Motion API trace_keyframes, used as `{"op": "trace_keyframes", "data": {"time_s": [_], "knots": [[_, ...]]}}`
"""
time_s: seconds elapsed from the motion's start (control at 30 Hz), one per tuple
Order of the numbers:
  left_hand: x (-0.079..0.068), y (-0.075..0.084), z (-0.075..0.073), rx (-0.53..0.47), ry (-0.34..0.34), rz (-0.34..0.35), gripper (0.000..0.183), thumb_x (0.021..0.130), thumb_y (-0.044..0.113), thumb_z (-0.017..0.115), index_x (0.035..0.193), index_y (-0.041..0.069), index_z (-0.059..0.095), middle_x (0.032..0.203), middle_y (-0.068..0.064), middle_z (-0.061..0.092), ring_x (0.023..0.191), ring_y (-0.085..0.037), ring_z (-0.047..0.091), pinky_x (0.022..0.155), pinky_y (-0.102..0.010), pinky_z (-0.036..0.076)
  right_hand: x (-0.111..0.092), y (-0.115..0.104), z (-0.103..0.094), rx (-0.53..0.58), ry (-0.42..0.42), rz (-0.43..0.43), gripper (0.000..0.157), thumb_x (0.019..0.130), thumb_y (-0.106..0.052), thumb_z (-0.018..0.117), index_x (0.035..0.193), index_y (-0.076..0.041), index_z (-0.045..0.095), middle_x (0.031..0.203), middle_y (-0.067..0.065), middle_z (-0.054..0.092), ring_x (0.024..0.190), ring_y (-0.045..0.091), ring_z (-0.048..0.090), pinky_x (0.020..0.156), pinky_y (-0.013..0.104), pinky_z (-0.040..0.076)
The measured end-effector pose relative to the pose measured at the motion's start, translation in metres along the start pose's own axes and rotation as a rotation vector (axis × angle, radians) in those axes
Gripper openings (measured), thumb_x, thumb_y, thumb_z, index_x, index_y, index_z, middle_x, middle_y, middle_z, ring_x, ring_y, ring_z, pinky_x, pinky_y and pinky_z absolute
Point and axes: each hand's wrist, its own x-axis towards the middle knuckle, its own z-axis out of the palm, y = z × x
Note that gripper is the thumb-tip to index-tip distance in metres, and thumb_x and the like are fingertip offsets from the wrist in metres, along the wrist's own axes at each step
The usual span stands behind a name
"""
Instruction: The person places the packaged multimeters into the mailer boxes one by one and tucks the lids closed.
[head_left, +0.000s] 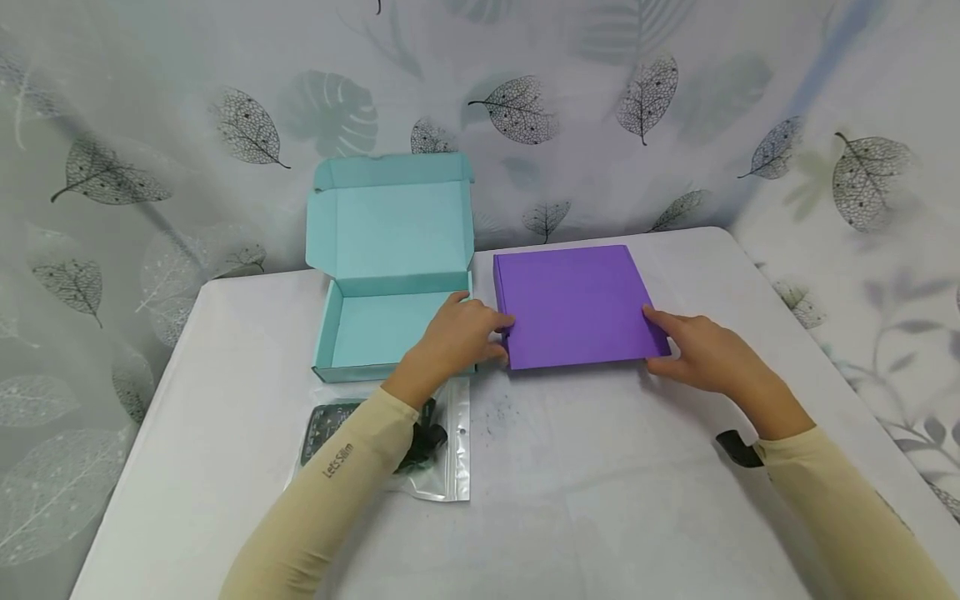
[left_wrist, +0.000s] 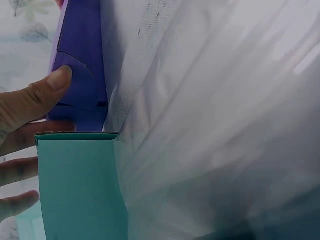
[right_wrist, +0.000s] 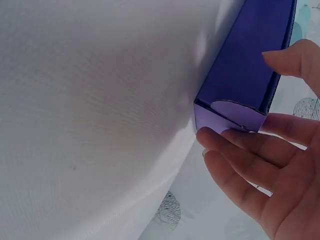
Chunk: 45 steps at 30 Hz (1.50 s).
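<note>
A closed purple cardboard box [head_left: 577, 304] sits on the table, with a hand at each near corner. My left hand [head_left: 461, 333] grips its left corner; in the left wrist view the thumb [left_wrist: 59, 80] presses the box's purple side, while the lower fingers spread behind the teal box. At the right corner, my right hand [head_left: 705, 350] holds the box. Its thumb [right_wrist: 280, 59] touches the upper edge and the other fingers [right_wrist: 245, 155] curve along the side in the right wrist view. Just left stands a teal cardboard box [head_left: 390, 229], lid raised, its visible interior bare.
Below my left forearm lies a clear zip bag [head_left: 456, 450] holding a dark flat item [head_left: 322, 421] and a black cable-like bundle [head_left: 426, 437], partly covered by the sleeve. A white cloth covers the table [head_left: 570, 500]. Leaf-print curtains [head_left: 585, 100] hang behind it.
</note>
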Motion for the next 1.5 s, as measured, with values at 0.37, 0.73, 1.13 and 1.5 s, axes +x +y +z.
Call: {"op": "trace_keyframes", "data": {"time_s": [0.37, 0.73, 1.13, 1.5], "knots": [[0.002, 0.000, -0.005, 0.060, -0.008, 0.006, 0.055, 0.085, 0.049, 0.083, 0.134, 0.027, 0.073, 0.099, 0.005, 0.077, 0.095, -0.018, 0.070, 0.115, -0.051, 0.035, 0.000, 0.000, -0.001, 0.039, 0.021, -0.037, 0.073, 0.090, -0.021, 0.078, 0.149, 0.011, 0.048, 0.130, 0.034, 0.063, 0.105, 0.038, 0.068, 0.077, 0.053, 0.054], [0.007, 0.008, -0.005, 0.162, -0.014, 0.031, 0.033, 0.085, 0.044, 0.087, 0.105, 0.020, 0.078, 0.087, 0.002, 0.075, 0.090, -0.018, 0.071, 0.110, -0.046, 0.040, 0.001, -0.001, 0.007, 0.019, 0.072, -0.049, 0.076, 0.087, -0.015, 0.084, 0.147, 0.014, 0.048, 0.135, 0.035, 0.058, 0.115, 0.048, 0.064, 0.090, 0.061, 0.053], [0.002, 0.012, -0.006, 0.123, -0.060, 0.046, 0.049, 0.086, 0.047, 0.083, 0.119, 0.012, 0.072, 0.097, -0.001, 0.075, 0.094, -0.020, 0.070, 0.101, -0.048, 0.048, 0.002, 0.006, 0.000, 0.059, 0.024, -0.055, 0.082, 0.087, -0.026, 0.087, 0.149, 0.011, 0.048, 0.141, 0.033, 0.055, 0.127, 0.050, 0.055, 0.098, 0.064, 0.047], [0.002, 0.016, -0.003, 0.079, -0.040, 0.047, 0.047, 0.090, 0.050, 0.080, 0.111, 0.009, 0.068, 0.089, -0.001, 0.072, 0.089, -0.020, 0.070, 0.099, -0.047, 0.049, 0.003, 0.018, 0.001, 0.143, 0.137, -0.133, 0.055, 0.088, -0.005, 0.083, 0.137, 0.006, 0.062, 0.122, 0.021, 0.070, 0.106, 0.038, 0.067, 0.082, 0.054, 0.055]]}}
